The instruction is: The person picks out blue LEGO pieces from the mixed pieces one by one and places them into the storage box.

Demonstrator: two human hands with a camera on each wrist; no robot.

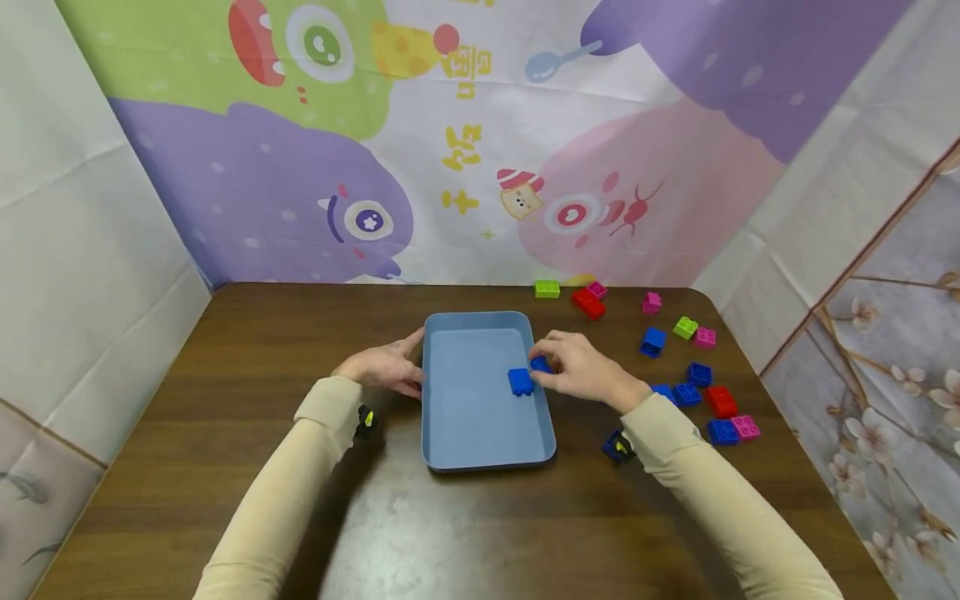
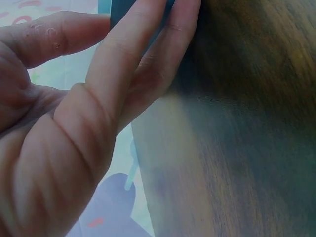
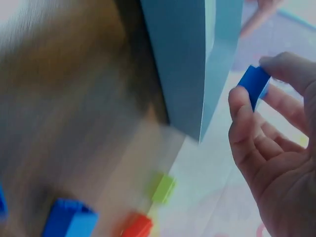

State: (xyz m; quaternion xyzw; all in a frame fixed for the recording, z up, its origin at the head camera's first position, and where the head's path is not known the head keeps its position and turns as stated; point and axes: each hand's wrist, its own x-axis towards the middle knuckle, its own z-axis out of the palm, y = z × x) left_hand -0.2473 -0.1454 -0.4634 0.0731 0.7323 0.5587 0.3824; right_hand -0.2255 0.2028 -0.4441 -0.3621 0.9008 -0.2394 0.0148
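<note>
Head view: my right hand (image 1: 576, 367) is pinching a blue brick (image 1: 539, 364) at the tray (image 1: 480, 442)'s right edge, another brick (image 1: 521, 382) lying inside; my left hand (image 1: 384, 367) is touching the left edge. Left wrist: fingers (image 2: 121, 54) lying straight, uncurled. Right wrist: fingertips (image 3: 240, 97) clasping the blue brick.

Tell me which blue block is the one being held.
The blue block pinched in the right hand, by the right rim of the tray; another blue block lies inside it; the rest are on the table.
</note>
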